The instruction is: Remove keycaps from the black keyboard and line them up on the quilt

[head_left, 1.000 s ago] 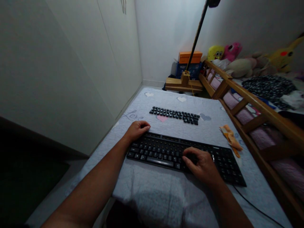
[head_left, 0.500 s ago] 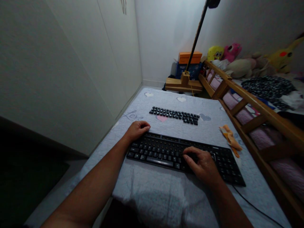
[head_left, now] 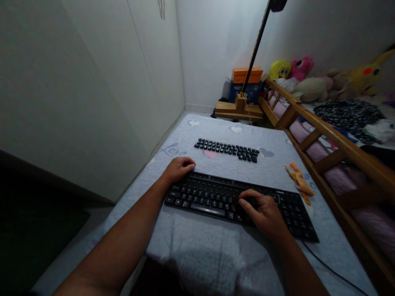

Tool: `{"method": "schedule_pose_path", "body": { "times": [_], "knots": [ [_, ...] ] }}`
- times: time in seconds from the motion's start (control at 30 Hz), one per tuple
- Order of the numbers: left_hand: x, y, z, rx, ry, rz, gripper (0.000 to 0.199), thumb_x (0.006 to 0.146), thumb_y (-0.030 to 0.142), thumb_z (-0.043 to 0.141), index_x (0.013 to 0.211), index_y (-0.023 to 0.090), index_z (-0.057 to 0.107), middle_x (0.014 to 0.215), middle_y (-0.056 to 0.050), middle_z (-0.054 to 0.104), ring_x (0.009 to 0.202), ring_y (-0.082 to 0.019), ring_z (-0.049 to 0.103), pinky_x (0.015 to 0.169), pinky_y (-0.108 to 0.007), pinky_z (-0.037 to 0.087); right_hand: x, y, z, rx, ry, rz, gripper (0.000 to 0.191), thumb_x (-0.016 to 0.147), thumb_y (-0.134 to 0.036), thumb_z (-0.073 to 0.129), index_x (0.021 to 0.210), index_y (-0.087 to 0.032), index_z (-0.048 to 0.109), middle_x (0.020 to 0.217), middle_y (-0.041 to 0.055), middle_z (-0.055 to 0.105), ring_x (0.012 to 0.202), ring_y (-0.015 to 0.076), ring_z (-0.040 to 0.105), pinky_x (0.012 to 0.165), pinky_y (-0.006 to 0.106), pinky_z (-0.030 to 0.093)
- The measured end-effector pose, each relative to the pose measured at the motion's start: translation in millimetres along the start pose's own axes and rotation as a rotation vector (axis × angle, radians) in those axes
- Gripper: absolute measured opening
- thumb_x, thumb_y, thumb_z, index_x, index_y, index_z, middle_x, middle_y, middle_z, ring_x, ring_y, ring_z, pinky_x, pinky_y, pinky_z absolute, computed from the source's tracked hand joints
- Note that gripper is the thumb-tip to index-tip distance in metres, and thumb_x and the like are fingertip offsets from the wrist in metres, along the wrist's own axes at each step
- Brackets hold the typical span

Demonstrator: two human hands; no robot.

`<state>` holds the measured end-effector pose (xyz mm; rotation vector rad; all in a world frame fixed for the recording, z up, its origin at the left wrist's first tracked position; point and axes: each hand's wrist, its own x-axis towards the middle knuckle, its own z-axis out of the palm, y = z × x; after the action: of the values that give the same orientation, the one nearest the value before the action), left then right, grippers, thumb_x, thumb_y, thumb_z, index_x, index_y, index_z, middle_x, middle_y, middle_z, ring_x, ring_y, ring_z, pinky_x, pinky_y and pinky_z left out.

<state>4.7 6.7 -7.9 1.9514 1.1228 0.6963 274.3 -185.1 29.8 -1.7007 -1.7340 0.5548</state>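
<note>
A black keyboard (head_left: 212, 197) lies across a pale blue quilted cover (head_left: 216, 255) with heart prints. My left hand (head_left: 178, 169) rests curled at the keyboard's far left corner, fingertips touching its top edge. My right hand (head_left: 262, 209) lies over the keys right of the middle, fingers bent down onto them; whether a key is pinched I cannot tell. Beyond the keyboard, rows of loose black keycaps (head_left: 227, 149) are laid out on the cover.
An orange cloth (head_left: 299, 177) lies at the right. A wooden bed rail (head_left: 327, 135) runs along the right side, with soft toys (head_left: 305, 78) behind it. A lamp stand on a wooden base (head_left: 239, 107) and boxes (head_left: 247, 75) are at the back. White cupboard doors are on the left.
My right hand has shifted slightly forward over the keys. My left hand and the keyboard have stayed in place.
</note>
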Motion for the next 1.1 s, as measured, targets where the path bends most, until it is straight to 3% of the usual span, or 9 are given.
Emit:
{"method": "schedule_pose_path", "body": {
  "times": [0.27,0.93,1.1],
  "knots": [
    [0.1,0.3,-0.1,0.007,-0.006,0.011,0.029,0.078,0.04,0.056,0.084,0.016,0.071,0.08,-0.004,0.071,0.077,-0.019,0.064,0.073,-0.03,0.048,-1.3,1.4,-0.8,0.052,0.006,-0.123,0.015,0.087,-0.025,0.054,0.086,-0.019,0.067,0.085,0.004,0.072,0.081,0.0202,0.067,0.075,0.03,0.05],
    [1.1,-2.2,0.9,0.027,-0.014,0.01,0.029,0.079,0.039,0.056,0.084,0.015,0.07,0.079,-0.003,0.07,0.076,-0.018,0.063,0.071,-0.028,0.047,-2.3,1.4,4.0,0.093,-0.034,-0.187,0.015,0.09,-0.02,0.05,0.088,-0.018,0.064,0.084,0.0042,0.067,0.08,0.0175,0.064,0.074,0.028,0.049],
    [0.8,-2.9,0.7,0.024,-0.011,0.009,0.028,0.079,0.039,0.056,0.085,0.014,0.07,0.081,-0.003,0.071,0.075,-0.017,0.063,0.071,-0.027,0.048,-2.7,-3.0,3.7,0.067,0.028,-0.163,0.014,0.088,-0.02,0.052,0.087,-0.019,0.066,0.084,0.0042,0.071,0.08,0.0184,0.066,0.076,0.029,0.05]
  ]
}}
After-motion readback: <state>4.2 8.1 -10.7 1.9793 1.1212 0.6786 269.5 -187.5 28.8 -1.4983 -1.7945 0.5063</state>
